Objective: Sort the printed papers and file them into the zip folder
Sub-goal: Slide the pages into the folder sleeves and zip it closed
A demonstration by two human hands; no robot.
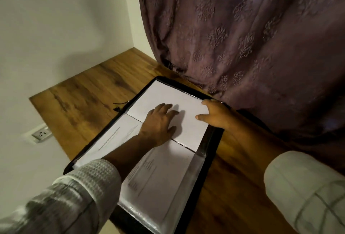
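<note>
A black zip folder (209, 151) lies open on the wooden desk (84, 93). Its far half holds white sheets (168, 93), blank side up. Its near half shows printed papers (164, 174) in clear plastic sleeves. My left hand (158, 121) lies flat on the white sheets near the folder's spine, fingers spread. My right hand (214, 114) is at the far right edge of the same sheets, thumb on top of the paper and the other fingers hidden behind the edge.
A purple patterned curtain (252, 37) hangs down onto the desk right behind the folder. A white wall (56, 28) borders the desk on the left, with a power socket (40, 134) below desk level. The folder's zip pull (119, 106) lies on the wood at left.
</note>
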